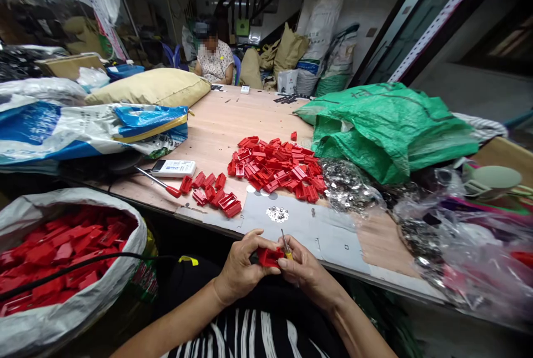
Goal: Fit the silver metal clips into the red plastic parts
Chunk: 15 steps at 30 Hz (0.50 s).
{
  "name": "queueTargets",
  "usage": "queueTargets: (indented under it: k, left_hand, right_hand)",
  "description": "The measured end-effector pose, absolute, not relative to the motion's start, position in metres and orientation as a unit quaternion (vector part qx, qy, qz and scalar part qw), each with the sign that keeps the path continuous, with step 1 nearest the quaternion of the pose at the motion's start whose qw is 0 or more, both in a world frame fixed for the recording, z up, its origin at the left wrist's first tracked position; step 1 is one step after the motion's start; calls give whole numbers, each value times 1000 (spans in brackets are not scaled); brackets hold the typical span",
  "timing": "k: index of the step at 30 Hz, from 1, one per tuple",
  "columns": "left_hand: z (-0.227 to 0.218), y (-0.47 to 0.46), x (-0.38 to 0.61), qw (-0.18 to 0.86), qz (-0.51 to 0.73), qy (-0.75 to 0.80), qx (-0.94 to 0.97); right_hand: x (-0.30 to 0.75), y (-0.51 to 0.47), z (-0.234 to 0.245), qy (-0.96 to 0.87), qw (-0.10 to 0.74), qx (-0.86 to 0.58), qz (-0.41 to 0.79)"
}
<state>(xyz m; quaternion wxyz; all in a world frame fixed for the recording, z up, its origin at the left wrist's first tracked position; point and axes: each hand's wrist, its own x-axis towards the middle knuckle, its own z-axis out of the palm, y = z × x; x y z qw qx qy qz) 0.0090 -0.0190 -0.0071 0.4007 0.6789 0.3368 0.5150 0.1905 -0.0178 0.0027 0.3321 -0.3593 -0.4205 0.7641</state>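
My left hand (244,269) is closed on a red plastic part (268,257), a small hollow box-like piece, held just off the table's front edge. Close against it, my right hand (306,266) pinches a thin metal-tipped tool with a yellow handle (288,252), its tip pointing up and away from me. The tool looks like a small screwdriver. On the table beyond lies a big pile of red plastic parts (275,166), with a smaller group of red parts (216,197) to its left. A little heap of shiny metal pieces (277,213) rests on a grey sheet (300,230).
At left stands a white sack (137,208) full of red parts. A red-handled tool (166,186) lies by a white box-shaped device (174,168). Right are a green woven bag (395,125) and clear bags of metal pieces (350,186). Another person (214,61) sits across the table.
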Motion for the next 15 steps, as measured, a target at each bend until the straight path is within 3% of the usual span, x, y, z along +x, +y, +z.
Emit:
queueTargets:
  k: [6,9,12,15]
  left_hand:
    - [-9,-14,7,586,516,331,529]
    - [-13,-11,8,611,520,335,494]
    - [-12,-1,-1,503,555,400,528]
    - [-4,18,-22,293,600,501,550]
  right_hand:
    - [179,-15,2,-367,341,-356,789]
    - [174,-11,0,-370,336,-359,788]
    - [172,-7,-2,-397,340,-378,764]
    - [174,-2,-1,-427,350,-404,729]
